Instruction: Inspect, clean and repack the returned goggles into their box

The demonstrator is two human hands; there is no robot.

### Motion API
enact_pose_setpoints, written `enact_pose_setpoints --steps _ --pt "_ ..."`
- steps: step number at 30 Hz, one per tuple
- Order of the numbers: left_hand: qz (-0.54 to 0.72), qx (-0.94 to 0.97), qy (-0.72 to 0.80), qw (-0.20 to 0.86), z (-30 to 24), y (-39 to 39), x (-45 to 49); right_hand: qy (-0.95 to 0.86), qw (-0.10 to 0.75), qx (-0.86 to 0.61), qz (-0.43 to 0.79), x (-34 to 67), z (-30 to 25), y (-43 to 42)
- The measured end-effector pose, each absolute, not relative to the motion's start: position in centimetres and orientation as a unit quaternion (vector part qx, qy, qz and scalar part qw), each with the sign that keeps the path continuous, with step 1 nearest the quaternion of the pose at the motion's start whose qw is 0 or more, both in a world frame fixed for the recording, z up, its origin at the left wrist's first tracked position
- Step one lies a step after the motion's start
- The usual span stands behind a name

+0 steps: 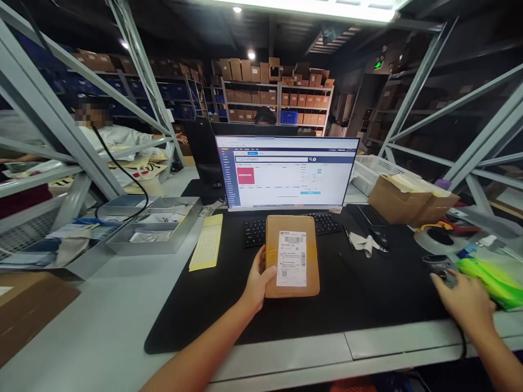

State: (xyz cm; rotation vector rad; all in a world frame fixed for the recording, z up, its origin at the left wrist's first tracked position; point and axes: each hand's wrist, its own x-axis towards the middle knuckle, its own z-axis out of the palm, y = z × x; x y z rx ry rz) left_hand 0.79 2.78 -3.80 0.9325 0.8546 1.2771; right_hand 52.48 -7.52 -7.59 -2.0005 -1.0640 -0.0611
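Brown parcel point(292, 256), left hand point(256, 283) curled round its edge

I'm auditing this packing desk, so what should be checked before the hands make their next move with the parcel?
1. The label on the parcel faces up: ok.
2. The left hand grips the parcel's left edge: ok.
3. The right hand is on the dark device: ok; grip firmness cannot tell.
4. The monitor is lit, page open: ok.
5. Label number matches the screen: cannot tell, too small.
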Motion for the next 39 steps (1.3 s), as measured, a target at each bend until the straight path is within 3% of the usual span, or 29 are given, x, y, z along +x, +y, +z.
enact_pose_setpoints --steps 1,5,8,12,16,20,24,28,33,39 --pt "0.550 0.382 0.370 0.644 -3.6 2.6 0.9 -0.432 0.416 -0.800 0.003 49.4 -7.2 -7.4" --pt "0.511 0.338 0.343 0.712 -2.5 1.6 1.6 -0.571 0.445 -0.605 0.332 34.7 -5.6 -6.4" --pt "0.483 0.343 0.331 0.734 -1.5 0.7 2.5 -0.567 0.497 -0.464 0.465 26.8 -4.6 -5.4" --pt "0.486 0.369 0.330 0.720 -1.4 -0.1 3.0 -0.476 0.599 -0.362 0.532 23.7 -3.3 -3.7" --pt "0.542 0.478 0.254 0.643 -2.8 -0.6 2.5 -0.433 0.613 -0.349 0.562 23.1 -2.2 -2.6" --pt "0.607 0.473 0.277 0.575 -2.7 -0.9 2.3 -0.444 0.587 -0.362 0.573 21.9 -1.4 -2.1" --pt "0.658 0.340 0.327 0.587 -0.2 -0.6 1.6 -0.475 0.538 -0.375 0.588 22.6 -1.5 -1.5" --pt "0.686 0.199 0.386 0.584 4.2 0.2 -1.4 -0.508 0.540 -0.485 0.463 26.4 -3.4 -0.4" --pt "0.744 0.230 0.402 0.481 12.3 1.5 -7.7 -0.552 0.536 -0.583 0.260 30.6 -6.9 0.4" --pt "0.760 0.301 0.418 0.397 21.7 3.1 -14.0 -0.561 0.521 -0.601 0.228 32.1 -8.8 0.7"
